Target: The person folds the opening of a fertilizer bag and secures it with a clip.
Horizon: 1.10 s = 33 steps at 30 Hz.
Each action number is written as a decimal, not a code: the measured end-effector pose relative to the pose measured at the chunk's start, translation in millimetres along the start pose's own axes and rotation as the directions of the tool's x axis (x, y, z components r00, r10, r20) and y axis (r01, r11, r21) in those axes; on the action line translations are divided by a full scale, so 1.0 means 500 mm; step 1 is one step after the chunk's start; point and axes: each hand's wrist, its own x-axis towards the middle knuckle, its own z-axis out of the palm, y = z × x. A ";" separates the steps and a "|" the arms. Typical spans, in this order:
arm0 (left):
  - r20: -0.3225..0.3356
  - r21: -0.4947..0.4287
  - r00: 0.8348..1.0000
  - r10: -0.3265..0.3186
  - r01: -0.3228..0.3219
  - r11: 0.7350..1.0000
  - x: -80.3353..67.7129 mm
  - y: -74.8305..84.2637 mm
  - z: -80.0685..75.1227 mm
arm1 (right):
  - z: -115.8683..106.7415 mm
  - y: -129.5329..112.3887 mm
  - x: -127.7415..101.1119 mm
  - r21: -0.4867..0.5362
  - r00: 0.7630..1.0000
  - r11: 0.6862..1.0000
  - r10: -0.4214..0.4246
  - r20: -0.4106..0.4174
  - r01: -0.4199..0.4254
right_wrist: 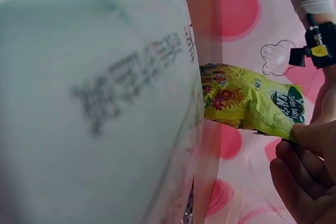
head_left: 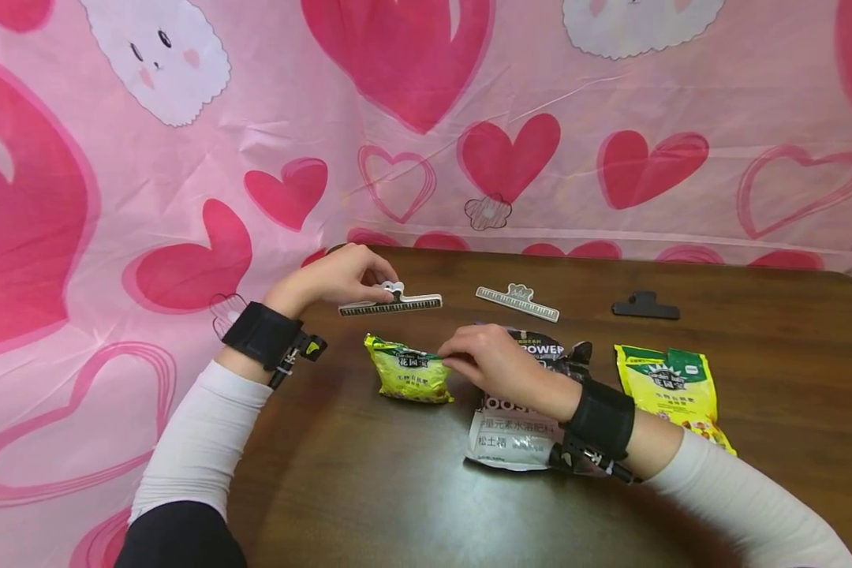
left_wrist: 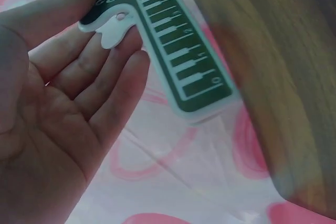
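Though pinched only at its top seam, small yellow-green packet (head_left: 408, 369) down flat on the desk (head_left: 397, 505), printed face up, seam end pointing right.

Right grip (head_left: 493, 363) just right of packet: thumb and forefinger nipped on the crumpled seam, remaining fingers loosely curled, nothing else held.

Left grip (head_left: 348, 276) behind and left of packet, raised off the desk, closed lightly on white ruler-marked clip (left_wrist: 173, 40). Thumb on the tab, fingers fairly straight underneath, bar sticking out toward the right. Can't tell from any view whether the clip's mouth is open.

Handling, judged from looks only:
- Packet probably light, soft, part-filled with loose grains; foil-type film, slick and crinkly, likely to slide or sag if lifted by one corner.
- Best hold likely the flattened seam strip, pinched across its width, not the puffed belly.
- Clip rigid plastic, light; hold at the tab end, as now.

Around the packet:
- Black-and-white bag (head_left: 518, 434) immediately right, partly under the right forearm.
- Larger yellow-green bag (head_left: 674, 390) well to the right, past that one.
- Second white clip (head_left: 517, 303) behind and right.
- Black clip (head_left: 645, 306) farther right again, near the back edge.
- Pink heart cloth (head_left: 184, 158) behind and left of everything.
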 end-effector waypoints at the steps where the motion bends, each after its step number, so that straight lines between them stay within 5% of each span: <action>1: 0.010 -0.002 1.000 0.002 -0.002 1.000 -0.003 0.005 -0.002 | 0.000 0.000 0.000 0.001 1.000 1.000 0.001 0.001 -0.001; 12: 0.038 -0.021 0.999 0.030 -0.029 0.999 -0.034 0.039 -0.014 | -0.006 0.002 -0.002 0.023 0.999 1.000 0.014 0.029 -0.015; 33: 0.092 -0.125 0.989 0.118 -0.106 0.986 -0.054 0.040 -0.009 | -0.008 0.006 -0.005 0.051 0.999 0.998 0.035 0.028 -0.036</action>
